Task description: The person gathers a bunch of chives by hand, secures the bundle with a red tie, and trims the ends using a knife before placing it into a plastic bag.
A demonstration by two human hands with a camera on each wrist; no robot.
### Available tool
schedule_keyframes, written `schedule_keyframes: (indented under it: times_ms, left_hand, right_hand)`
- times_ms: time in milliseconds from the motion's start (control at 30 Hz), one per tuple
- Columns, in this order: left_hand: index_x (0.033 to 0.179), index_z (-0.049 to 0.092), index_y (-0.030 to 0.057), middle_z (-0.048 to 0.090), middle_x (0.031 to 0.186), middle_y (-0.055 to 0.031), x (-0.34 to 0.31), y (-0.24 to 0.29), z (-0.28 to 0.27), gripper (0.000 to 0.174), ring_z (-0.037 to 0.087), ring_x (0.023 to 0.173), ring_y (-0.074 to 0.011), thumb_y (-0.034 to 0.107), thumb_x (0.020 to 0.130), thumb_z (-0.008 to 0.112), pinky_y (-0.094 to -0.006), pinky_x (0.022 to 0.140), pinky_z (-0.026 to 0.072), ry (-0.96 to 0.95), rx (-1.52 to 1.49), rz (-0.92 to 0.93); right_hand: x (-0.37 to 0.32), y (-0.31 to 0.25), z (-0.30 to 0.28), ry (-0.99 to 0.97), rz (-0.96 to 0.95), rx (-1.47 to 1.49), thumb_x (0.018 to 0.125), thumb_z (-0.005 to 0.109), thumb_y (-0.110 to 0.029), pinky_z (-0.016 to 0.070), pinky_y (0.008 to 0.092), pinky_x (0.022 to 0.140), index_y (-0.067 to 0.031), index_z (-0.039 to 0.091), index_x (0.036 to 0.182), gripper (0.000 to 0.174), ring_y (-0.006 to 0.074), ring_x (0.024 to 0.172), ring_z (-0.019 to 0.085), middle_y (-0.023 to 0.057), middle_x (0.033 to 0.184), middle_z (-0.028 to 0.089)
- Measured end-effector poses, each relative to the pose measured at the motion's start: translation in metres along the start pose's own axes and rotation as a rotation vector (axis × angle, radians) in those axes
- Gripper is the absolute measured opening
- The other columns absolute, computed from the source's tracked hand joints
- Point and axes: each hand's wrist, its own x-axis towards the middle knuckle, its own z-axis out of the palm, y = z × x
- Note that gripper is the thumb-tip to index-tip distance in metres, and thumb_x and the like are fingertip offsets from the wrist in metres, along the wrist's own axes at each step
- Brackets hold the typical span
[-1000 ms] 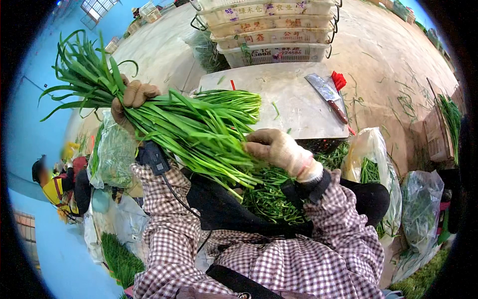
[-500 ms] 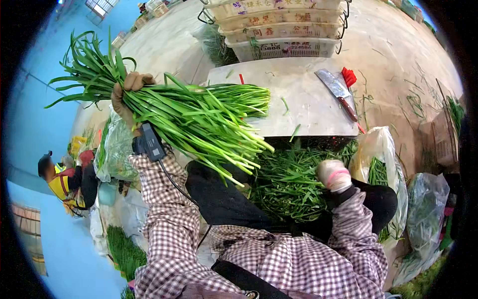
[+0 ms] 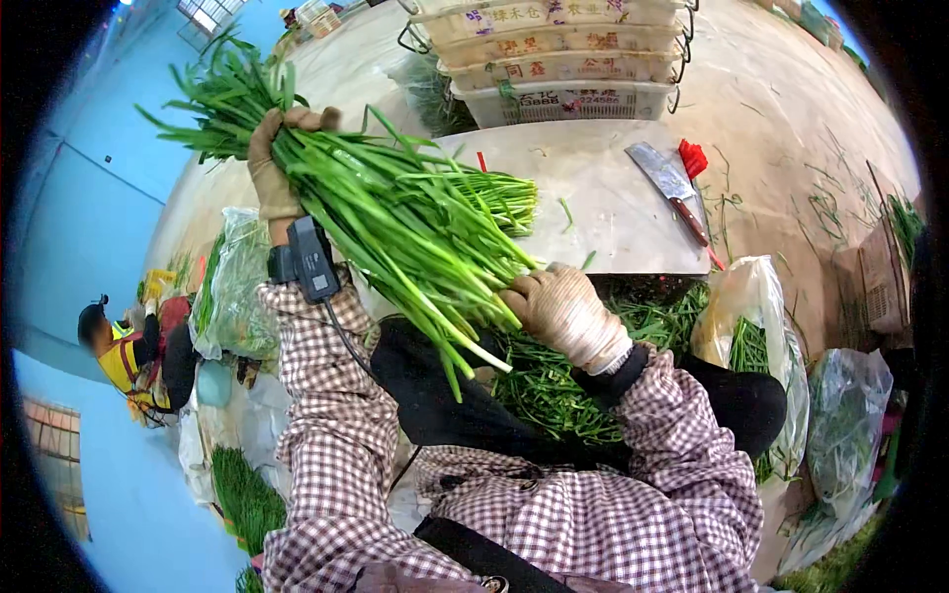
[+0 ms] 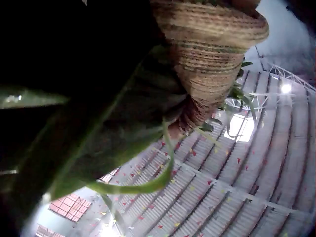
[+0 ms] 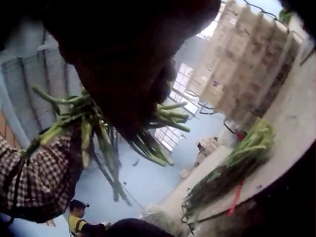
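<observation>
One held bunch [image 3: 405, 212], one knife [image 3: 665, 180]

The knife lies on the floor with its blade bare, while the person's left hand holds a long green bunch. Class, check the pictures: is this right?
Not quite; the place is wrong. The head view shows the knife lying on the pale tabletop. The rest stands: its blade is bare, and the left hand holds the long green bunch.

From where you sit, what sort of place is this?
Likely a vegetable packing shed: the left hand grips a bunch of long greens, a knife lies on the table, and lettered crates stand stacked beyond it.
</observation>
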Motion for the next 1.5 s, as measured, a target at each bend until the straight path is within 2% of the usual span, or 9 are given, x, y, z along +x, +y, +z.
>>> schedule_keyframes:
  times_ms: [133, 167, 200, 600, 767, 967, 1233, 1333, 1500]
  left_hand:
    - [0.081, 0.057, 0.0029, 0.062, 0.078, -0.0083, 0.003, 0.008, -0.007, 0.018, 0.06, 0.075, -0.0212, 0.019, 0.087, 0.061, -0.0402, 0.097, 0.0462, 0.204, 0.183, 0.033]
    - [0.078, 0.057, 0.0022, 0.061, 0.076, -0.0092, 0.004, 0.01, -0.003, 0.019, 0.06, 0.073, -0.0242, 0.019, 0.085, 0.063, -0.0427, 0.091, 0.049, 0.275, 0.242, 0.059]
    - [0.076, 0.058, 0.0015, 0.061, 0.073, -0.0101, 0.002, 0.011, 0.002, 0.019, 0.061, 0.071, -0.0271, 0.018, 0.082, 0.065, -0.0453, 0.086, 0.0518, 0.354, 0.302, 0.075]
    - [0.117, 0.062, 0.016, 0.058, 0.124, -0.0082, 0.025, 0.001, 0.061, 0.036, 0.056, 0.087, -0.0217, 0.035, 0.088, 0.057, -0.0341, 0.074, 0.0452, 1.032, 0.585, 0.102]
    - [0.122, 0.059, 0.0177, 0.057, 0.126, -0.0096, 0.03, 0.002, 0.075, 0.04, 0.057, 0.096, -0.0203, 0.036, 0.086, 0.059, -0.0358, 0.083, 0.0464, 0.978, 0.647, 0.113]
    - [0.095, 0.066, 0.0068, 0.069, 0.099, -0.0109, 0.055, 0.016, 0.035, 0.022, 0.065, 0.084, -0.0317, 0.025, 0.082, 0.064, -0.0446, 0.081, 0.0535, 0.727, 0.381, 0.172]
    - [0.093, 0.061, 0.0025, 0.066, 0.089, -0.015, 0.051, -0.002, 0.063, 0.026, 0.064, 0.072, -0.0316, 0.028, 0.085, 0.061, -0.0441, 0.066, 0.0537, 0.725, 0.603, 0.232]
    - [0.102, 0.063, 0.0118, 0.065, 0.105, -0.0049, 0.047, -0.01, 0.095, 0.03, 0.057, 0.093, -0.0234, 0.031, 0.079, 0.069, -0.0369, 0.084, 0.0444, 0.885, 0.476, 0.171]
    - [0.098, 0.064, 0.0099, 0.066, 0.098, -0.0036, 0.058, -0.013, 0.103, 0.028, 0.059, 0.088, -0.0251, 0.03, 0.08, 0.068, -0.0372, 0.079, 0.0457, 1.009, 0.42, 0.13]
  right_hand:
    - [-0.098, 0.037, 0.129, -0.513, 0.169, 0.089, 0.088, 0.053, -0.022, 0.0532, 0.0389, 0.063, -0.0123, 0.068, 0.086, 0.017, 0.0275, 0.07, 0.065, 0.0092, 0.077, 0.066]
    - [-0.079, 0.025, 0.094, -1.074, 0.904, 0.36, 0.09, 0.054, -0.024, 0.055, 0.0381, 0.067, -0.0118, 0.07, 0.089, 0.02, 0.0269, 0.072, 0.067, 0.0102, 0.082, 0.068]
    - [-0.105, 0.026, 0.098, -1.174, 0.324, 0.046, 0.087, 0.062, -0.023, 0.0554, 0.0382, 0.077, -0.0135, 0.067, 0.11, 0.026, 0.0251, 0.086, 0.068, 0.0105, 0.098, 0.068]
    - [-0.049, 0.005, 0.061, 0.453, 0.887, 1.248, 0.084, 0.071, -0.023, 0.0505, 0.0341, 0.08, -0.0063, 0.067, 0.1, 0.024, 0.0262, 0.092, 0.065, 0.0097, 0.097, 0.068]
    - [-0.021, 0.017, 0.063, 0.509, 0.874, 1.019, 0.081, 0.073, -0.019, 0.0501, 0.0305, 0.087, -0.0033, 0.047, 0.132, 0.06, 0.0221, 0.11, 0.057, 0.014, 0.131, 0.052]
    - [-0.006, 0.012, 0.035, 0.544, 0.814, 1.593, 0.087, 0.069, -0.022, 0.0514, 0.0315, 0.079, -0.0001, 0.055, 0.123, 0.045, 0.0201, 0.091, 0.063, 0.0109, 0.11, 0.064]
    - [0.01, 0.002, 0.04, 0.575, 0.715, 0.889, 0.085, 0.065, -0.022, 0.0512, 0.0381, 0.074, -0.0088, 0.068, 0.101, 0.021, 0.0335, 0.089, 0.065, 0.0151, 0.095, 0.067]
    - [-0.014, 0.021, 0.073, 0.294, 0.994, 0.667, 0.086, 0.069, -0.018, 0.0523, 0.0301, 0.07, -0.0049, 0.069, 0.1, 0.02, 0.0195, 0.078, 0.067, 0.0124, 0.088, 0.07]
    - [0.004, -0.02, 0.071, 0.341, 0.748, 1.151, 0.074, 0.08, -0.022, 0.0506, 0.0321, 0.083, -0.0054, 0.045, 0.136, 0.073, 0.0207, 0.096, 0.061, 0.0124, 0.128, 0.057]
